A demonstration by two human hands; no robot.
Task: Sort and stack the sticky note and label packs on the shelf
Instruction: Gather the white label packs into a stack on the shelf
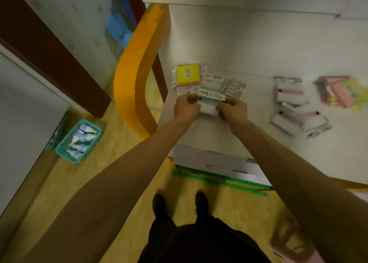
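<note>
**White label pack pinched at both ends, stack just ahead**

White card, blue band: I have the label pack [211, 101] clamped between both hands, left hand [186, 108] on its left end, right hand [232, 109] on its right, so its long axis runs left to right. It hangs low over the shelf [229, 49]. Just beyond my fingers lies the sorted cluster, the yellow sticky note pack [188, 74] at its left. The pink packs [290, 92] lie well apart to the right, nearer my right hand.

A white-and-blue label pack [211, 101] is pinched flat between the left hand [186, 108] and right hand [232, 109]; just beyond lie a yellow sticky note pack [187, 74] and more label packs [234, 87]; pink packs [289, 91] lie well right on the shelf [219, 49].
</note>
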